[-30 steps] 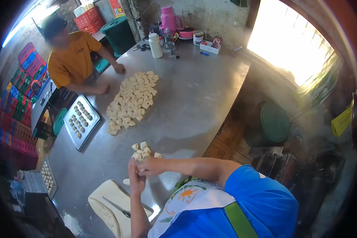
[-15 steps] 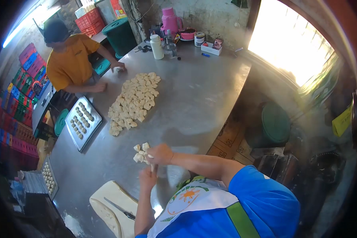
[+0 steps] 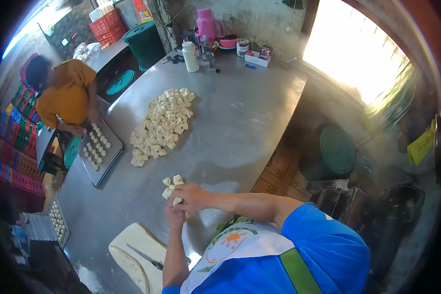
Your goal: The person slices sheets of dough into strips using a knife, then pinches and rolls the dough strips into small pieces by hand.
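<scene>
My two hands meet over the near part of the steel table [image 3: 220,127]. My right hand [image 3: 193,197] is closed round a piece of pale dough [image 3: 177,201]. Just below, my left hand [image 3: 175,213] is closed too, pressed against the same dough; its fingers are partly hidden. Several small cut dough pieces [image 3: 167,188] lie right beside my fingers. Left of my forearm is a thick flat slab of dough [image 3: 127,240], with a knife or scissors with a dark handle [image 3: 144,256] resting on it. A large heap of dough pieces [image 3: 164,125] sits farther up the table.
A metal tray [image 3: 110,159] with rows of dough balls lies at the left edge, where a co-worker in an orange shirt [image 3: 71,98] reaches over it. Another tray of dough balls [image 3: 58,220] is lower left. A white bottle [image 3: 190,58] and a pink jug [image 3: 207,23] stand at the back.
My hands have come together; my right hand moved down and my left hand up, closing over the dough. The co-worker has shifted left, hands now at the tray, and the white item they held is gone from the table.
</scene>
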The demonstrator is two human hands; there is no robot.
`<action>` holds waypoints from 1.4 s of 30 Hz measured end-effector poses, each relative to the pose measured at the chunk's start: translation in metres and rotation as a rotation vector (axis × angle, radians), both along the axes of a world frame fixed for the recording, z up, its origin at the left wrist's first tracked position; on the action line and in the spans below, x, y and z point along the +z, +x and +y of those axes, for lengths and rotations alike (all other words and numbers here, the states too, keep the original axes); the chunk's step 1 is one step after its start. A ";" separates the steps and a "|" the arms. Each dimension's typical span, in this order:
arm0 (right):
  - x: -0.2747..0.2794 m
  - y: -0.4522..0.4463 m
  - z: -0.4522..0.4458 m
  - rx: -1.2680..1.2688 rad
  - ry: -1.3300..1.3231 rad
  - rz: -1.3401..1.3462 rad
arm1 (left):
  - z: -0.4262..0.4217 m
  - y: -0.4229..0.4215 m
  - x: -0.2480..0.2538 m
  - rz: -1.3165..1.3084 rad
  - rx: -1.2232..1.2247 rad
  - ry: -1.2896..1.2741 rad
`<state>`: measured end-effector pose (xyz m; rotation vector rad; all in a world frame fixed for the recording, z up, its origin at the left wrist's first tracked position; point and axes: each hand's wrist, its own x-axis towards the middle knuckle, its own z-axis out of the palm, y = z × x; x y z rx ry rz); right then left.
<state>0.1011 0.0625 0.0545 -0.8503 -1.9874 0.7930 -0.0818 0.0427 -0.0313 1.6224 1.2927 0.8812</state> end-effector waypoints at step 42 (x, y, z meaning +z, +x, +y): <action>-0.037 0.025 0.028 -0.282 -0.118 -0.469 | -0.027 0.028 0.083 0.306 -0.208 0.291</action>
